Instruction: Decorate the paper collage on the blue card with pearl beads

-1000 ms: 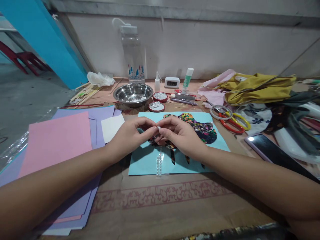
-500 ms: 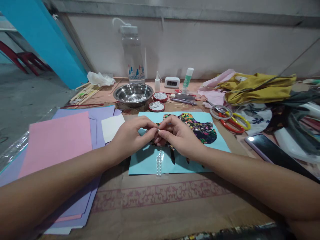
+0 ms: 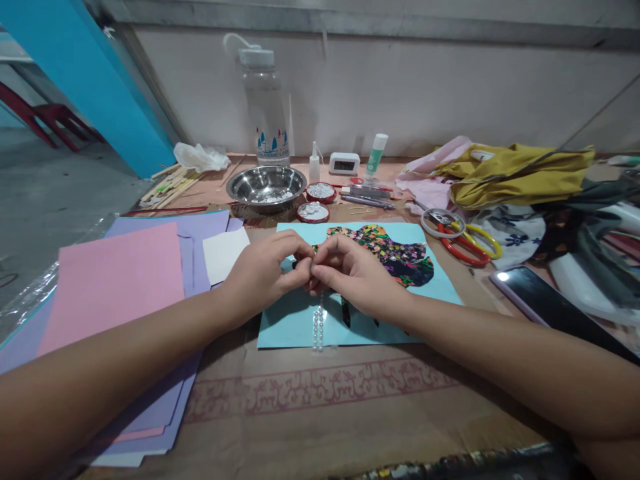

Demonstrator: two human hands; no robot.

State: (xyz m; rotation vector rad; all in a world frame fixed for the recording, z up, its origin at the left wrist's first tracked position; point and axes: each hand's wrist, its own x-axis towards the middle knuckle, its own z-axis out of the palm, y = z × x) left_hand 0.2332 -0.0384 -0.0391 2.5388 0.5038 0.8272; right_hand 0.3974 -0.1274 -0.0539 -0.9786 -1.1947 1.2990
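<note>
White pearl beads (image 3: 319,330) lie at lower centre on light-blue paper (image 3: 287,323); above, at mid-frame, my left hand (image 3: 267,270) and right hand (image 3: 360,277) pinch a mostly hidden tiny piece (image 3: 313,262). Uneven finger pressure could make my grip lose it.

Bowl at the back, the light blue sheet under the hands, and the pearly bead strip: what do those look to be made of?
Bowl: polished metal, likely stainless steel; it has mirror-like reflections.
Light blue sheet: probably smooth paper or thin card; it lies flat with thin, crisp edges.
Pearly bead strip: glossy, probably plastic imitation pearl, from the even round beads; real pearl can't be excluded.
</note>
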